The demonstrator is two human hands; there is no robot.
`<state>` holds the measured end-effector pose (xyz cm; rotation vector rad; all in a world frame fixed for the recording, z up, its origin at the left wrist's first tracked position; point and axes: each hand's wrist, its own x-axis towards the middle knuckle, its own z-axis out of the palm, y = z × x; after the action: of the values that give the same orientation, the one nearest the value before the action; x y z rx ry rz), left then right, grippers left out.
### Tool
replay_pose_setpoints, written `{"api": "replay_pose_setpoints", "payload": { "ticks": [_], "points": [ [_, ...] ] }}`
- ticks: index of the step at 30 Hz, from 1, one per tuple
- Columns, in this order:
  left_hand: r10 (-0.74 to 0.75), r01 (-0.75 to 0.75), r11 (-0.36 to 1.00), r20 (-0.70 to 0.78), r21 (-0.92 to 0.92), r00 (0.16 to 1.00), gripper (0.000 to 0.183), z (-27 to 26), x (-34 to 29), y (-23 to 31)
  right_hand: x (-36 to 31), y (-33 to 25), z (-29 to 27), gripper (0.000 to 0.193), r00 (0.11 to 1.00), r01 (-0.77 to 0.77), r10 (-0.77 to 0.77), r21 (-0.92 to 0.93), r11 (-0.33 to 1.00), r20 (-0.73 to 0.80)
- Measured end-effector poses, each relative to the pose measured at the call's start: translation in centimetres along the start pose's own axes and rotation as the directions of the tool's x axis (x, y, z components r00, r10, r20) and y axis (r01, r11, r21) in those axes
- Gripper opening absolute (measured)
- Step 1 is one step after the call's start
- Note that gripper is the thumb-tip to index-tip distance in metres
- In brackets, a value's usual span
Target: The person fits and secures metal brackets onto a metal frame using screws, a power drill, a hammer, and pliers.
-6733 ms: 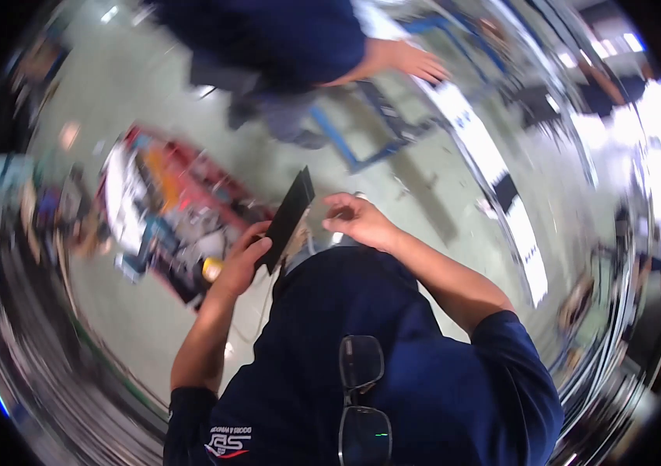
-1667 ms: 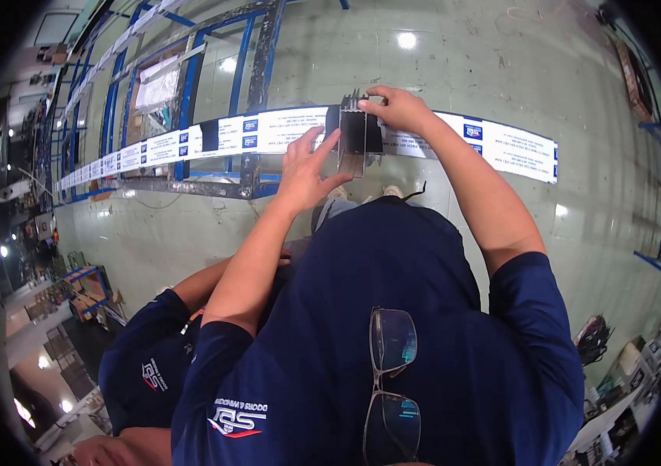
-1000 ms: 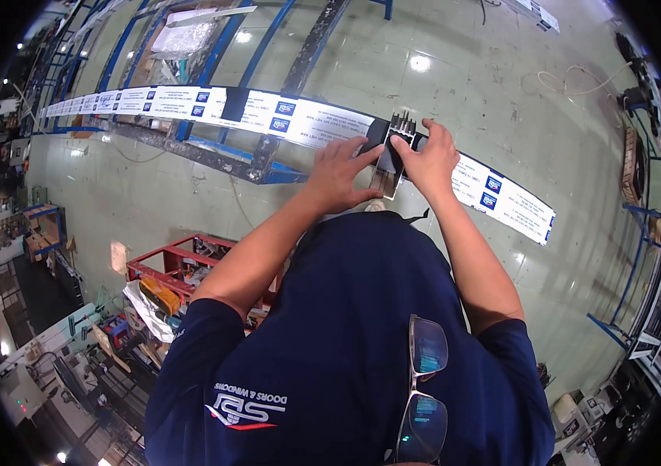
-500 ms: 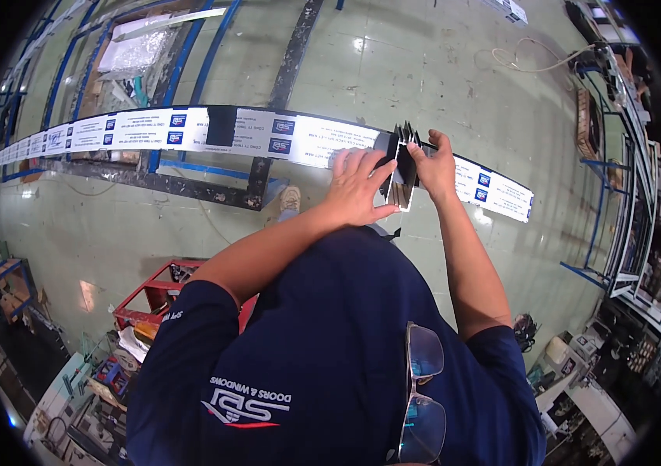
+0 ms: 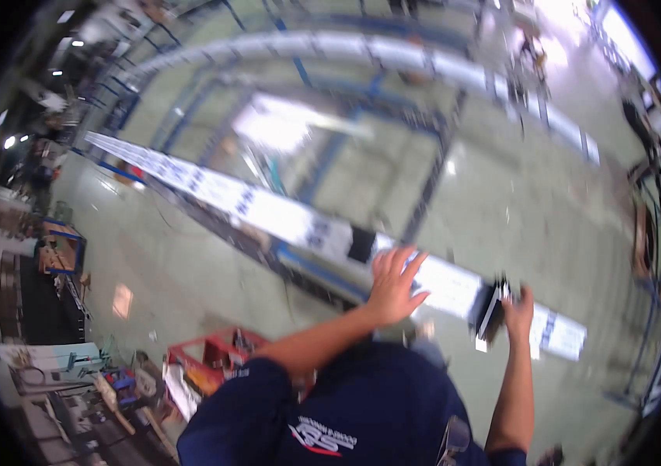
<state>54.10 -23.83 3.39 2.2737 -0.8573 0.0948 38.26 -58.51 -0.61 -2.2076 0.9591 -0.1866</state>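
Status on the short dark profile [image 5: 495, 314]?

On my feed it's crosswise on the long white bar [image 5: 456, 290], toward the right end. Placed, by my read; right hand [image 5: 518, 317] not yet off it.

Fingers?

Left hand [image 5: 396, 289]: spread wide over the bar, gripping nothing. Right: thumb at the profile; too blurred, I can't tell if it's pinched.
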Motion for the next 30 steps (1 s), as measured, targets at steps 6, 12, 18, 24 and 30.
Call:
{"api": "replay_pose_setpoints", "payload": {
  "ticks": [6, 12, 18, 24, 30],
  "points": [
    [-0.185, 0.252, 0.907, -0.218, 0.338, 0.958, 0.079, -6.6, -4.9, -11.7, -0.6, -0.4, 0.8, 0.072, 0.998, -0.058, 0.058, 0.005, 0.998, 0.031],
    [-0.241, 0.346, 0.881, -0.322, 0.324, 0.916, 0.079, -9.5, -4.2, -17.5, -0.5, -1.3, -0.1, 0.071, 0.994, -0.091, 0.092, -0.031, 0.995, 0.061],
    [-0.423, 0.599, 0.753, -0.497, 0.272, 0.757, 0.073, -13.5, -6.2, -24.4, 1.4, -1.2, 0.3, 0.075, 0.99, -0.102, 0.109, -0.073, 0.992, 0.091],
    [-0.668, 0.833, 0.553, -0.606, -0.015, 0.433, 0.072, -20.0, -7.9, -28.7, 1.1, -2.1, -0.6, 0.075, 0.978, -0.138, 0.152, -0.105, 0.985, 0.145],
    [-0.709, 0.896, 0.433, -0.652, -0.1, 0.27, 0.07, -19.1, -13.1, -29.3, 1.4, -0.2, -1.2, 0.078, 0.97, -0.141, 0.153, -0.077, 0.987, 0.188]
  ]
}}
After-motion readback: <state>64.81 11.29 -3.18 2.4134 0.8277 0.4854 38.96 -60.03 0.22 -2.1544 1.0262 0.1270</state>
